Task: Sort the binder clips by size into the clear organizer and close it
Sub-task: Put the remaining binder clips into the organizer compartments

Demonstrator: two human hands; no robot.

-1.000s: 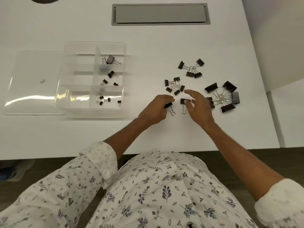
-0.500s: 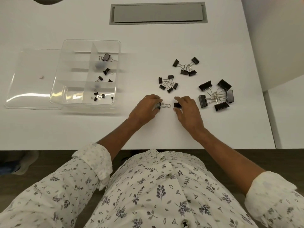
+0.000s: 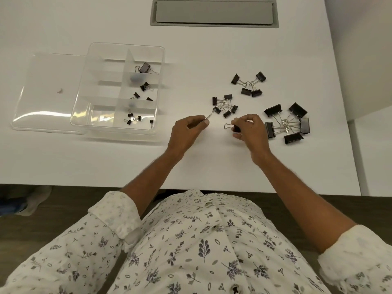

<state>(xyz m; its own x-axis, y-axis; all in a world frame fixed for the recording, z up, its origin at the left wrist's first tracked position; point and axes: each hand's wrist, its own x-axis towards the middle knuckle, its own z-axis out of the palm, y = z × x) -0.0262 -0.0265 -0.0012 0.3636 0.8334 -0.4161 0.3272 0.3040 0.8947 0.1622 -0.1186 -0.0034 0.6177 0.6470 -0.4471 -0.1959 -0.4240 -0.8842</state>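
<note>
My left hand (image 3: pixel 187 132) pinches the wire handle of a small black binder clip (image 3: pixel 216 110) at the edge of a cluster of small clips (image 3: pixel 225 105). My right hand (image 3: pixel 251 131) holds another small binder clip (image 3: pixel 235 128) just above the table, its wire loop pointing left. A group of medium clips (image 3: pixel 249 84) lies farther back, and a pile of large clips (image 3: pixel 286 123) sits right of my right hand. The clear organizer (image 3: pixel 118 88) stands open at the left, with a few clips in its right-hand compartments.
The organizer's clear lid (image 3: pixel 45 92) lies flat to its left, partly under it. A grey cable hatch (image 3: pixel 214 12) is set into the white table (image 3: pixel 191 49) at the back. The table's right edge runs just past the large clips.
Both hands lifted from the table, each with a small clip. The left hand now grips its clip by the wire handle near the small cluster; the right hand has turned its clip.
</note>
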